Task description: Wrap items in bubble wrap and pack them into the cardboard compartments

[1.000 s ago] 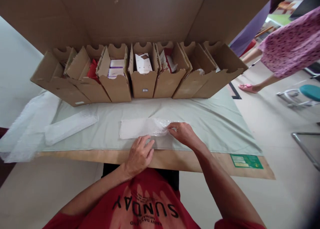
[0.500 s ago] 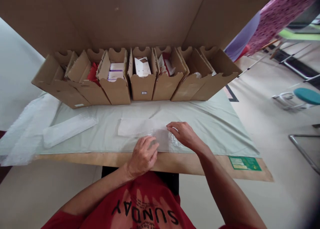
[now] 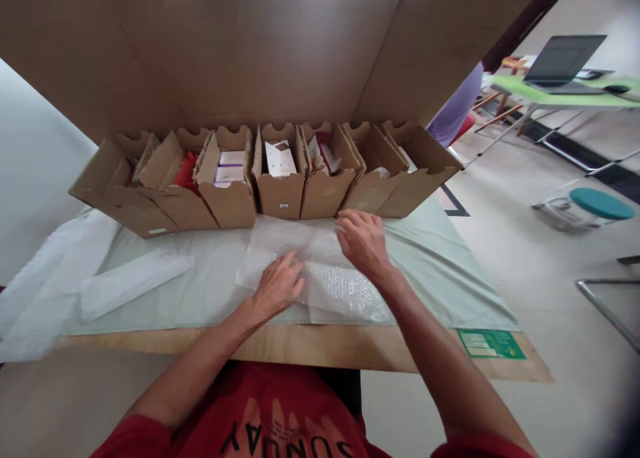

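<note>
A clear sheet of bubble wrap (image 3: 345, 288) lies unfolded on the cloth in front of me, its near right part bulging and shiny. My left hand (image 3: 279, 283) rests on the left part of the sheet, fingers stretched out and holding nothing. At the sheet's far right edge, my right hand (image 3: 364, 241) has its fingers bent and pinched on the bubble wrap. The fingertips are partly hidden. Nothing else shows on the sheet.
Behind the sheet stands a row of open cardboard bins (image 3: 280, 195) holding white and red packages, backed by a tall cardboard panel (image 3: 260, 51). More bubble wrap (image 3: 135, 281) lies at left. A green label (image 3: 491, 344) sits on the wooden table edge (image 3: 345, 348). A teal stool (image 3: 601, 203) stands right.
The bubble wrap, folded small before, is now spread out wider. My right hand has moved away from me to its far edge; my left hand has flattened and shifted slightly left. The view has tilted up.
</note>
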Demonstrator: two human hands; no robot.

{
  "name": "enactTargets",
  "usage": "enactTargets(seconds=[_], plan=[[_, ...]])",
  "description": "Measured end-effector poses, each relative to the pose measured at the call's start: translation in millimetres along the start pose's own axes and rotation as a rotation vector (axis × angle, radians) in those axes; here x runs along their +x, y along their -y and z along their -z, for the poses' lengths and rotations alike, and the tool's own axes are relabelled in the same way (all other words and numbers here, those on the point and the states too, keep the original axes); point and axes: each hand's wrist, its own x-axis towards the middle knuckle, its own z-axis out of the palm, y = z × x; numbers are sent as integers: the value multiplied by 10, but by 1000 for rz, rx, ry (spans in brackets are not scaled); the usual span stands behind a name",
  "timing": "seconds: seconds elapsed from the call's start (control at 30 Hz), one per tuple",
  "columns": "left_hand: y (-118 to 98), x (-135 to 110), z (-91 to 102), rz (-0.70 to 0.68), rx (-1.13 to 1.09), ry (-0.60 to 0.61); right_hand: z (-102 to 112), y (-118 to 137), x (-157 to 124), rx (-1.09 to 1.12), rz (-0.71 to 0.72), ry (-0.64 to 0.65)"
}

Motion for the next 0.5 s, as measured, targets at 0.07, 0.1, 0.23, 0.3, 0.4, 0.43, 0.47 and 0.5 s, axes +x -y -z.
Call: enactTargets(seconds=[0.07, 0.1, 0.23, 0.3, 0.4, 0.43, 0.47, 0.5], plan=[[81, 43, -19, -12, 28, -36, -211, 153, -314, 89, 36, 70], [114, 58, -38, -20, 36, -45, -307, 218, -462, 119, 54, 129], [173, 15, -127, -26, 43, -26, -534, 260, -838, 169, 46, 276], [171, -82, -157, -28, 49, -9, -536, 172, -906, 182, 37, 287], [164, -244, -189, -7, 52, -27, -473, 54, -935, 200, 42, 296], [165, -283, -197, 11, 48, -49, -453, 39, -936, 207, 40, 296], [168, -310, -203, 25, 43, -75, -439, 37, -937, 211, 34, 292], [174, -326, -207, 32, 40, -98, -433, 45, -937, 211, 22, 284]])
